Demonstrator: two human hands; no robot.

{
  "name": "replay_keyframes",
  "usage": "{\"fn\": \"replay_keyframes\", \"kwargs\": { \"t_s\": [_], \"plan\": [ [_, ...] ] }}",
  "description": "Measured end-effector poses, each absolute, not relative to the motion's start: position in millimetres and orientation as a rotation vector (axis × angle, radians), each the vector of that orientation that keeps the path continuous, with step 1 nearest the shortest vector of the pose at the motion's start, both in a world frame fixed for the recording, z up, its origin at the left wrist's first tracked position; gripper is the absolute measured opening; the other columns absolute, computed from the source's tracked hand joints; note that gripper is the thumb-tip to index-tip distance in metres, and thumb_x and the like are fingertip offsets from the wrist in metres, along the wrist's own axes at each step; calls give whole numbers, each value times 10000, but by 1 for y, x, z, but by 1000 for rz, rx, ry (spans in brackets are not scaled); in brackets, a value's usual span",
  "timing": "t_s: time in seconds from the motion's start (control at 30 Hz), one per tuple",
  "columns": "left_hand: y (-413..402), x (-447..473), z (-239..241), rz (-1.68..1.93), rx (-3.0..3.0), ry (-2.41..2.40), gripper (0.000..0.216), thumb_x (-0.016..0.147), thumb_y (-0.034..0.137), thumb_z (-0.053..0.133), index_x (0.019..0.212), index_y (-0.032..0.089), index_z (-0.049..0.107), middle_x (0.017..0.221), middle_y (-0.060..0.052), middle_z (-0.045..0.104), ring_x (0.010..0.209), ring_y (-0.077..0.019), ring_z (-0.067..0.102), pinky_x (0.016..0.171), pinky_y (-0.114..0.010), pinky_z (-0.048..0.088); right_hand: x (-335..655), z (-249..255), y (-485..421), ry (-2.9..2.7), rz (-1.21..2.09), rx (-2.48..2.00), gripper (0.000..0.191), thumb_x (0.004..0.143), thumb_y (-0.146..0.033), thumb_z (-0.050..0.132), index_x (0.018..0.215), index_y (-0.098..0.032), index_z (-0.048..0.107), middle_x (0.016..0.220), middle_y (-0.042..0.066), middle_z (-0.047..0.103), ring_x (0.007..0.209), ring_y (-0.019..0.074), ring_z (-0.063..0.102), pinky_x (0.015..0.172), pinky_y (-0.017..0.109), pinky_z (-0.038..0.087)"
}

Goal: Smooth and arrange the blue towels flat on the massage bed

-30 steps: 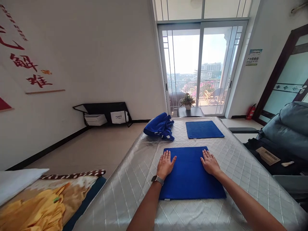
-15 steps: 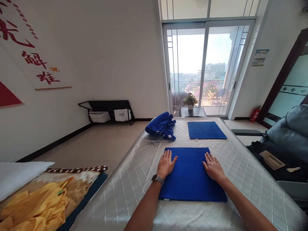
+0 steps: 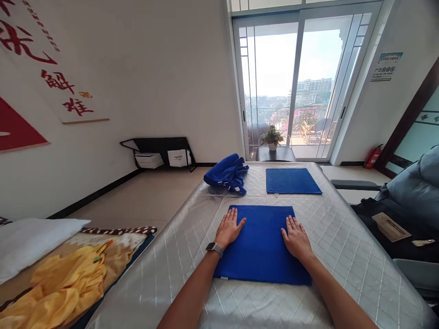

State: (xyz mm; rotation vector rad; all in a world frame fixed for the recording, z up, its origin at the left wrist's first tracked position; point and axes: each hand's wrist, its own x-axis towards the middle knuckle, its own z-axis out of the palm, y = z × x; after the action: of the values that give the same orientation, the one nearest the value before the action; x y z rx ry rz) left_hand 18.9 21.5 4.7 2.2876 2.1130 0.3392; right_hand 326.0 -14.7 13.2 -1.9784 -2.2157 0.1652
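Note:
A blue towel [image 3: 262,246] lies flat and smooth in front of me on the silver quilted table cover [image 3: 178,256]. My left hand [image 3: 229,228] rests on its left edge, fingers stretched out and thumb spread inward. On the opposite edge my right hand [image 3: 296,236] lies the same way, open and palm down. Farther back, a second blue towel [image 3: 293,181] is spread flat. To its left sits a crumpled heap of blue towels [image 3: 226,173] with white tags showing.
Left of the table is bedding with a white pillow [image 3: 37,242] and yellow cloth [image 3: 72,278]. A potted plant [image 3: 272,137] stands on a chair beyond the far edge. At the right is a grey armchair [image 3: 411,183] holding dark cloth and a brown card [image 3: 391,226].
The view has shifted slightly, so the scene sits a little differently in the picture. Both hands stay flat on the towel's side edges, with the right hand slightly farther in.

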Motion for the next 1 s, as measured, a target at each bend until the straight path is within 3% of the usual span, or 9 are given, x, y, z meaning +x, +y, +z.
{"fn": "replay_keyframes", "kwargs": {
  "t_s": [0.13, 0.3, 0.47, 0.63, 1.0],
  "plan": [
    [25, 20, 13, 183, 2220, 2162, 910, 970, 700, 105, 1563, 21, 228, 1629, -191, 207, 1515, -285, 202, 1216, -424, 197, 326, 15, -16, -2199, 177, -1970, 687, 1010, -457, 212, 1574, -66, 237, 1643, 113, 212, 1529, 232, 118, 1230, 430, 86],
    [23, 52, 26, 214, 2176, 2405, 933, 975, 687, 132, 1519, -54, 290, 1581, -274, 288, 1490, -342, 262, 1208, -461, 216, 326, 16, -17, -2189, 181, -1964, 681, 1008, -448, 221, 1569, -62, 250, 1644, 114, 203, 1527, 237, 124, 1229, 435, 85],
    [5, 140, 22, 373, 2581, 1820, 786, 1016, 609, 123, 1536, 60, 337, 1580, -186, 363, 1486, -268, 297, 1196, -414, 294, 327, 14, -17, -2188, 187, -1973, 684, 1000, -438, 239, 1569, -59, 248, 1640, 116, 216, 1527, 238, 127, 1231, 432, 91],
    [-3, 197, 13, 483, 2678, 1480, 692, 1038, 546, 139, 1539, 119, 352, 1582, -159, 370, 1486, -260, 298, 1197, -462, 291, 329, 8, -16, -2235, 140, -1957, 628, 983, -327, 252, 1574, -113, 274, 1645, 91, 207, 1527, 229, 127, 1228, 426, 120],
    [6, 81, 11, 342, 2511, 1837, 729, 1022, 610, 133, 1559, 150, 313, 1611, -109, 323, 1506, -240, 245, 1223, -453, 236, 327, 10, -14, -2195, 186, -1965, 697, 998, -462, 209, 1576, -74, 237, 1645, 100, 206, 1529, 235, 111, 1231, 445, 90]
  ]
}}
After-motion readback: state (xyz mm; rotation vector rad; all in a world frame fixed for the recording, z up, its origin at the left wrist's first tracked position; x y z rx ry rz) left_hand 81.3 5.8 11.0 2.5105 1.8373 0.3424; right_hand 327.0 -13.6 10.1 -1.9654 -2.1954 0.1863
